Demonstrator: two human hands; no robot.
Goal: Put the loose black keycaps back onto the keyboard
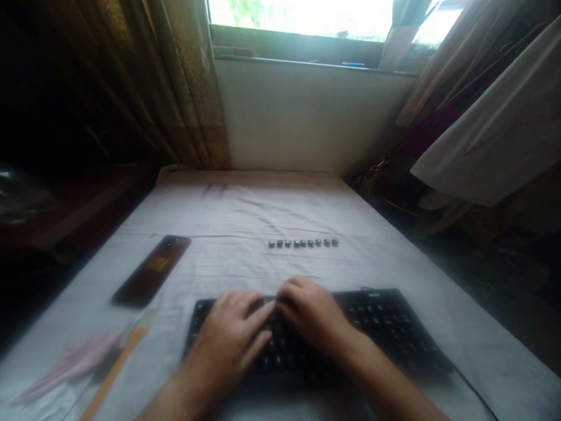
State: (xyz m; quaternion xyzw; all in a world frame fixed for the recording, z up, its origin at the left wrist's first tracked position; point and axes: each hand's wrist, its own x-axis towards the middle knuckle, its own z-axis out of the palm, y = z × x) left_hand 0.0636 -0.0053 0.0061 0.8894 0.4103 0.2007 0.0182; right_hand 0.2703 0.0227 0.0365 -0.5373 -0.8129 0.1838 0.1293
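A black keyboard [381, 321] lies on the cloth-covered surface in front of me, its near part dark and blurred. Over its left half is my left hand [236, 324], thumb and forefinger drawn in toward the top row of keys. My right hand [313, 313] meets it there from the right, with its fingers curled and bunched. The fingertips of both hands come together at the keyboard's far edge, and whatever is between them is too small to make out. Beyond the hands, several small dark pieces like keycaps [303, 243] stand in a neat row on the cloth.
A dark phone [152, 270] lies face down on the left. Nearer are an orange strip [114, 371] and a crumpled pink cloth or wrapper [72, 365]. The keyboard's cable [475, 393] trails off at the lower right. Curtains [188, 88] and a wall [307, 117] stand behind.
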